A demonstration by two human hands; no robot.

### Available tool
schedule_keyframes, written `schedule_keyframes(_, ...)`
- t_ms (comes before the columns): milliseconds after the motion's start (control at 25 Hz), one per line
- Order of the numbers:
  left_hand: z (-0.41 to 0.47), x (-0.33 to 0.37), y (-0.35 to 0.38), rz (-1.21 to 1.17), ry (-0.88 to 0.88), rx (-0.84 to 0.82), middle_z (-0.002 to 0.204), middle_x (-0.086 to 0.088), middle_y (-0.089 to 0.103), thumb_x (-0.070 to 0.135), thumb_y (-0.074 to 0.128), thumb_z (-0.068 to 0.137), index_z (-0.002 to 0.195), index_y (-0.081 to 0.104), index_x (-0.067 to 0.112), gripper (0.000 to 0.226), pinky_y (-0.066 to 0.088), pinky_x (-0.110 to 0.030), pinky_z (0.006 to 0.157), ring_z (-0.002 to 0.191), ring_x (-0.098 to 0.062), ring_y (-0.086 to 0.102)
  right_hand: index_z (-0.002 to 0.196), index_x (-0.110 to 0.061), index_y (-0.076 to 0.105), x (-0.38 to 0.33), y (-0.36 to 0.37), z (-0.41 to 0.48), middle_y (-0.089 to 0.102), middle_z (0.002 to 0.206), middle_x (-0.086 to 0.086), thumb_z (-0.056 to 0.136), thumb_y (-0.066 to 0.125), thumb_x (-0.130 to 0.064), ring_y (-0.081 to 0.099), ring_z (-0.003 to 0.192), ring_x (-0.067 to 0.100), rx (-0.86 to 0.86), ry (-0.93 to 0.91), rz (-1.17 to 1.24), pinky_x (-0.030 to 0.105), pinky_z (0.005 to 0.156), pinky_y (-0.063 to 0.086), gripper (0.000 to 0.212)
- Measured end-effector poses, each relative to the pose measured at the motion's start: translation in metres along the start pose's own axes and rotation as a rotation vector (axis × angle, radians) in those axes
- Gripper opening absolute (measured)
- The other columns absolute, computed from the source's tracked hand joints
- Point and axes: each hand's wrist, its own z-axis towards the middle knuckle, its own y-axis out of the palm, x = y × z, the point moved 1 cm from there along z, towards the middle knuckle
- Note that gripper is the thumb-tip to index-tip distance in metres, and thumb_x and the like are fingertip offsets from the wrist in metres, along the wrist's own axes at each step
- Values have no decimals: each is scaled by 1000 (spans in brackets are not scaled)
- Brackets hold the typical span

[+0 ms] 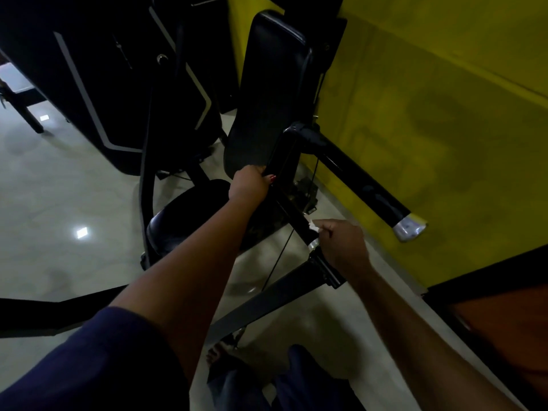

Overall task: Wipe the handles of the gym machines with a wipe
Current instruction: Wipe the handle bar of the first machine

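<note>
A black handle bar [292, 210] of a gym machine runs diagonally in the middle of the head view. My left hand [250, 185] grips its upper part, just below the padded backrest [267, 93]. My right hand [344, 247] pinches a small white wipe [314, 226] and presses it against the lower part of the same bar, near a silver collar [313, 243]. A second black handle [361, 182] with a silver end cap [410, 228] sticks out to the right, untouched.
A yellow wall [430, 114] stands close on the right. A round black seat [189, 215] sits below the backrest. Another dark machine [98, 84] fills the upper left. A shiny tiled floor [59, 203] lies to the left. My feet [225, 357] show at the bottom.
</note>
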Motion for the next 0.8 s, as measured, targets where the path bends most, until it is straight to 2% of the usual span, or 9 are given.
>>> schedule_keyframes(80,-2,0,2,2,4,20,85,-5,63,31,53,97,113,66,19,24,46,-30,65,79,-20,61,103,-6,73,-7,14,-19,75,88,9,87,60,-5,69,69,11,222,-292,-206,12,64,52,20)
schedule_keyframes(160,-2,0,6,7,10,31,88,-7,63,30,52,98,116,64,19,25,44,-30,66,82,-22,61,107,-3,70,-9,25,-23,73,95,13,83,64,-2,72,83,22,243,-425,-302,31,74,59,25)
schedule_keyframes(240,-3,1,8,-9,2,44,96,-9,66,29,50,98,121,62,18,28,44,-31,69,87,-25,61,106,2,70,-15,27,-14,71,102,20,77,60,6,70,94,32,255,-541,-337,43,83,57,31)
schedule_keyframes(400,-13,5,10,7,9,53,120,-15,63,29,48,99,140,47,20,42,47,-32,78,103,-28,61,99,3,72,-23,24,-22,70,105,20,82,39,-2,65,107,34,211,-771,-490,41,97,49,37)
schedule_keyframes(520,-26,-3,21,-29,-13,30,130,-18,56,33,50,98,151,22,29,60,52,-36,88,107,-30,61,96,1,72,-6,11,-38,72,94,17,81,58,-3,71,92,28,261,-660,-357,37,83,58,21)
schedule_keyframes(600,-40,-7,28,-121,-67,47,135,-21,47,36,52,96,152,13,35,69,53,-43,92,106,-31,60,94,-3,73,-12,8,-25,72,89,14,81,65,-1,71,82,25,179,-517,-243,35,73,60,15)
schedule_keyframes(680,-59,-5,34,-205,-151,47,144,-23,30,35,56,94,153,5,29,78,48,-49,98,117,-38,52,97,-8,74,-25,7,-6,72,92,9,86,64,-5,69,84,22,57,-349,-159,31,75,57,16)
schedule_keyframes(760,-78,1,42,-261,-219,51,146,-23,24,37,58,93,153,9,17,80,44,-47,102,124,-41,45,102,-11,74,-33,2,6,72,99,6,89,60,-11,67,91,18,71,-180,-6,23,82,50,19)
schedule_keyframes(800,-86,0,44,-296,-226,66,144,-21,30,39,59,92,150,20,15,74,44,-45,100,122,-38,48,105,-12,74,-37,-3,6,72,101,4,89,60,-13,66,94,15,114,-97,101,20,84,47,21)
